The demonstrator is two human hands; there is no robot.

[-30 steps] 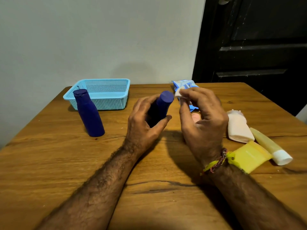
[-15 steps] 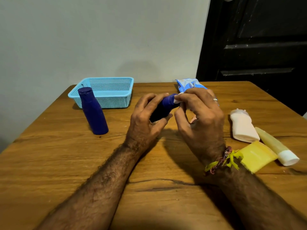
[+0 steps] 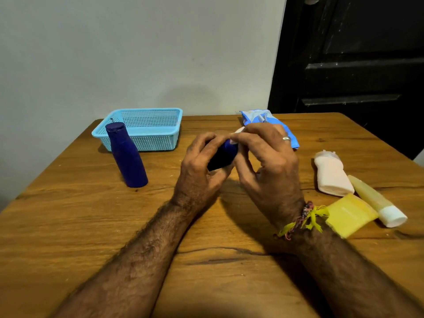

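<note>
Fingers (image 3: 207,140) of our left hand (image 3: 197,168) curl round the dark blue bottle (image 3: 221,157) and hold it just above the bench (image 3: 91,226), between our two hands, tilted with its cap toward the right hand (image 3: 273,164). Our right fingers (image 3: 250,134) pinch a small white wipe (image 3: 235,135) and press it onto that cap.

A second ago the bottle stood more upright in the same grip. The wipe was then clear of it, up by the blue wipes packet (image 3: 290,138). Half a second ago the wipe had just met the cap. Now the bottle leans lower and the wipe sits on the cap's top edge.

We judge that wiping has begun at the cap, with the body not yet done. The second blue bottle (image 3: 127,157) stands upright in front of the light blue basket (image 3: 156,141). The white bottle (image 3: 331,174), yellow tube (image 3: 371,198) and yellow sachet (image 3: 348,214) lie at the right as before.
</note>
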